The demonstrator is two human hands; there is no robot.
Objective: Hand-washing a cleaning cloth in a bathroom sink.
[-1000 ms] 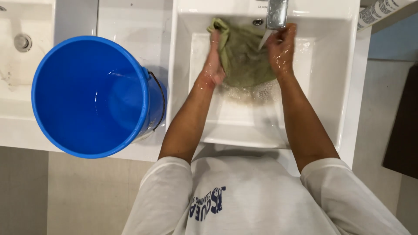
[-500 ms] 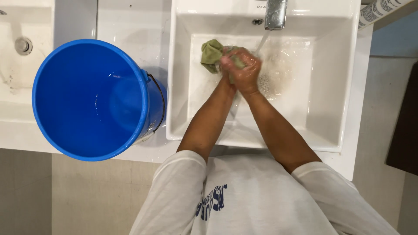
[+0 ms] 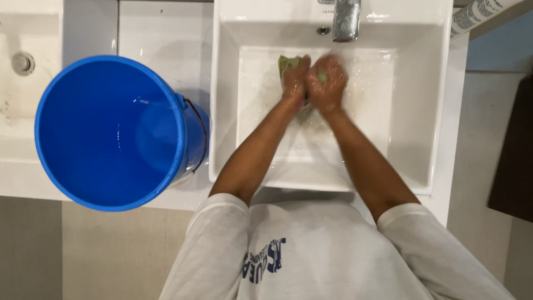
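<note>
White T-shirt [image 3: 333,255] is filling the near edge of view. Blue bucket [image 3: 111,133] is standing on the counter [image 3: 161,39], just beside the white sink [image 3: 422,111]. Left hand [image 3: 294,80] and right hand [image 3: 328,83] are touching, both clenching a green cloth [image 3: 287,62] inside the basin. Chrome tap [image 3: 346,19] is sitting just beyond, above them.

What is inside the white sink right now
Inside the white sink, both hands, left hand and right hand, squeeze a bunched green cloth below the faucet. Most of the cloth is hidden by the hands.
</note>
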